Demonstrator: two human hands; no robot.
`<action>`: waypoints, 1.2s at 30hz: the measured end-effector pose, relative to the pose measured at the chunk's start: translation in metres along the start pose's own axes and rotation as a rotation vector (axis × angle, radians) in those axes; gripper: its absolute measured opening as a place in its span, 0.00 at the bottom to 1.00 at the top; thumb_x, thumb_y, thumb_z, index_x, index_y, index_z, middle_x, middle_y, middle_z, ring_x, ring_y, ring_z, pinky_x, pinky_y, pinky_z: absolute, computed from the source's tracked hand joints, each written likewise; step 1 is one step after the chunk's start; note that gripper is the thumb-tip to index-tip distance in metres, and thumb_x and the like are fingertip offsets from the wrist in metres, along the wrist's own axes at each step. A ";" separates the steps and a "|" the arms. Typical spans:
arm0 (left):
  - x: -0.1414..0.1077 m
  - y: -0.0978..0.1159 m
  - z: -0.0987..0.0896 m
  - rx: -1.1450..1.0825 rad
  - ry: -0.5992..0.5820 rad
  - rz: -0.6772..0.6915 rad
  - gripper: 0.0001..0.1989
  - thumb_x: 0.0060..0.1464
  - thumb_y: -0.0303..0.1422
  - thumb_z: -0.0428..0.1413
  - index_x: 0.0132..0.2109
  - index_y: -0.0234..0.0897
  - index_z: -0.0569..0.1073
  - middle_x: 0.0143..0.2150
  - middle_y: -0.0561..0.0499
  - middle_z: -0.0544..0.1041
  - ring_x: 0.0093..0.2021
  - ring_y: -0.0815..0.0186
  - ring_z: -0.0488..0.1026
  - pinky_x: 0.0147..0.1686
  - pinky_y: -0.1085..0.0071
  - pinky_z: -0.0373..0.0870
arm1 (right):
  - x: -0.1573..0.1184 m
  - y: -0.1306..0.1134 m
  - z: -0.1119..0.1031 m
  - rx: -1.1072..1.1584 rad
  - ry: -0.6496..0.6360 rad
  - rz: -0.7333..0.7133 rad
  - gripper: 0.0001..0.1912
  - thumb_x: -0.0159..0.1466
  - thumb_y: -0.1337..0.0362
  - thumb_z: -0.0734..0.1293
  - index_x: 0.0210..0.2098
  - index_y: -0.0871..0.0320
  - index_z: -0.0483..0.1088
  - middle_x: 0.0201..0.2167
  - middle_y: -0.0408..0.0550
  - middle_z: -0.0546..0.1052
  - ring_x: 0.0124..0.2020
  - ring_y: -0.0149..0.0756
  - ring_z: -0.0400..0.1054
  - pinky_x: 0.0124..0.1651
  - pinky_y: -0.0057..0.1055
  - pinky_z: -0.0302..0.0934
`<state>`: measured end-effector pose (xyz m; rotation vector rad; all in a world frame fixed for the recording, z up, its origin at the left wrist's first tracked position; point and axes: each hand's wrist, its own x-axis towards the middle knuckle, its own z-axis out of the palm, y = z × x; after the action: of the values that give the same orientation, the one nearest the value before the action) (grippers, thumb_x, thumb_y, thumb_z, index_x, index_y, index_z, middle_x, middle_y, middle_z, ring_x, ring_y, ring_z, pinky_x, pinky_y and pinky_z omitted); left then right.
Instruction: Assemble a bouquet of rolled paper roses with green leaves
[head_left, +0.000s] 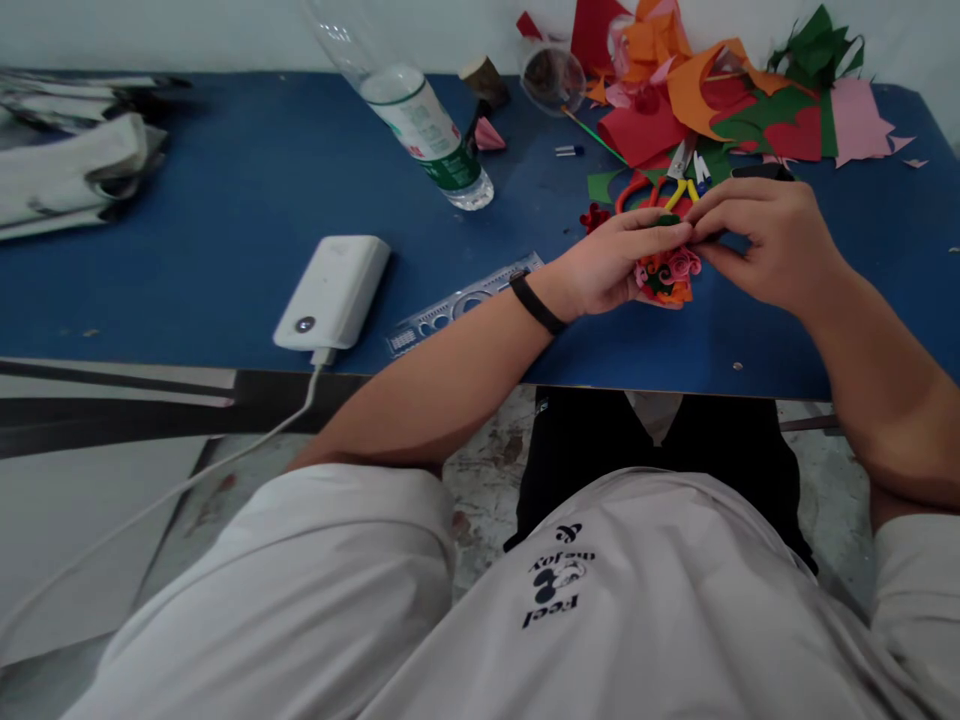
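Observation:
A small bunch of paper flowers [670, 272] in pink, orange, red and green rests in my left hand [619, 258], whose fingers are closed around it. My right hand [772, 235] meets the left at the bunch's upper edge, thumb and fingertips pinched together. What lies between those fingertips is too small to make out. Just behind the hands are scissors [636, 190] with red-orange handles and a yellow-handled tool [681, 190], both partly hidden. A dark red paper flower [595, 218] sits by my left fingers.
Coloured paper scraps [750, 105] cover the table's back right. A plastic bottle [427, 130], a clear cup [553, 80] and a wooden piece [484, 80] stand further left. A clear ruler [457, 305] lies beside my left forearm. A white power bank [332, 292] trails a cable over the table edge.

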<state>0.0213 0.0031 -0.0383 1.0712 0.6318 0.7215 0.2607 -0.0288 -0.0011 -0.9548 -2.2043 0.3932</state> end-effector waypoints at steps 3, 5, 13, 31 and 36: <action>0.000 0.000 -0.003 -0.002 -0.007 0.013 0.23 0.66 0.50 0.77 0.55 0.42 0.81 0.41 0.54 0.87 0.37 0.60 0.90 0.42 0.60 0.93 | -0.003 -0.006 0.005 -0.020 0.032 0.090 0.17 0.74 0.37 0.79 0.41 0.40 0.80 0.55 0.44 0.91 0.62 0.57 0.86 0.74 0.62 0.82; -0.001 0.002 -0.005 -0.016 -0.015 0.019 0.26 0.64 0.51 0.78 0.56 0.43 0.80 0.42 0.55 0.86 0.39 0.60 0.90 0.44 0.59 0.93 | -0.005 -0.008 0.009 -0.063 0.077 0.096 0.18 0.73 0.37 0.79 0.41 0.40 0.79 0.53 0.45 0.91 0.61 0.58 0.85 0.72 0.63 0.83; -0.003 0.008 -0.006 0.006 -0.012 0.007 0.29 0.55 0.39 0.81 0.58 0.45 0.77 0.45 0.56 0.86 0.45 0.59 0.91 0.51 0.54 0.94 | -0.007 -0.008 0.016 -0.068 0.172 0.103 0.17 0.75 0.37 0.77 0.44 0.40 0.79 0.45 0.46 0.89 0.51 0.54 0.85 0.61 0.59 0.86; -0.003 0.010 -0.006 0.021 -0.034 0.027 0.27 0.54 0.40 0.82 0.53 0.44 0.77 0.40 0.56 0.84 0.41 0.59 0.91 0.44 0.59 0.94 | -0.006 0.002 0.019 0.106 0.197 -0.042 0.15 0.76 0.40 0.76 0.44 0.41 0.81 0.41 0.46 0.88 0.39 0.49 0.84 0.50 0.53 0.84; -0.002 0.013 -0.010 0.033 0.010 0.088 0.30 0.55 0.43 0.82 0.57 0.45 0.78 0.44 0.55 0.86 0.44 0.59 0.91 0.50 0.56 0.94 | -0.005 0.012 0.026 0.191 0.355 -0.025 0.28 0.78 0.27 0.70 0.45 0.43 0.81 0.38 0.44 0.85 0.33 0.42 0.81 0.31 0.40 0.74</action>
<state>0.0095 0.0110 -0.0301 1.1322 0.6095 0.7951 0.2513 -0.0242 -0.0279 -0.8228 -1.8210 0.3825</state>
